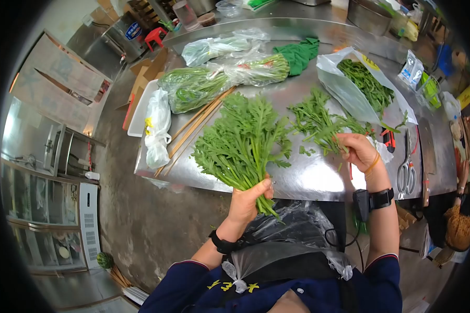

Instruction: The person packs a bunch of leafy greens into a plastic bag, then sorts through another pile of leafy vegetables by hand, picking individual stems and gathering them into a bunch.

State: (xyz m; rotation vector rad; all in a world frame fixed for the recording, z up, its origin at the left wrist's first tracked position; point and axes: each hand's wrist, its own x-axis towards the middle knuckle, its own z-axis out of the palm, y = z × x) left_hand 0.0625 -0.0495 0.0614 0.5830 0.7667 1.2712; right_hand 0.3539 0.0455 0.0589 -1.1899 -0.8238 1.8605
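Observation:
My left hand (249,198) is wrapped round the stems of a large bunch of leafy greens (243,138), with lobed leaves like chrysanthemum greens. The leaves fan out over the metal table, and the cut stem ends poke out below my fist. To the right, my right hand (357,151) pinches a few leafy sprigs (324,128) between thumb and fingers, just above the tabletop. Beyond that hand, an open plastic bag (339,78) lies on its side with more greens (365,86) in it. Loose leaf scraps lie near the sprigs.
The steel table (308,177) carries bagged long greens (203,83), a green cloth (299,55), wooden sticks (198,125) and a knotted white bag (157,128). At the right lie scissors (406,175), a long knife (427,148) and a red-and-black tool (388,140). A raised metal ledge runs behind.

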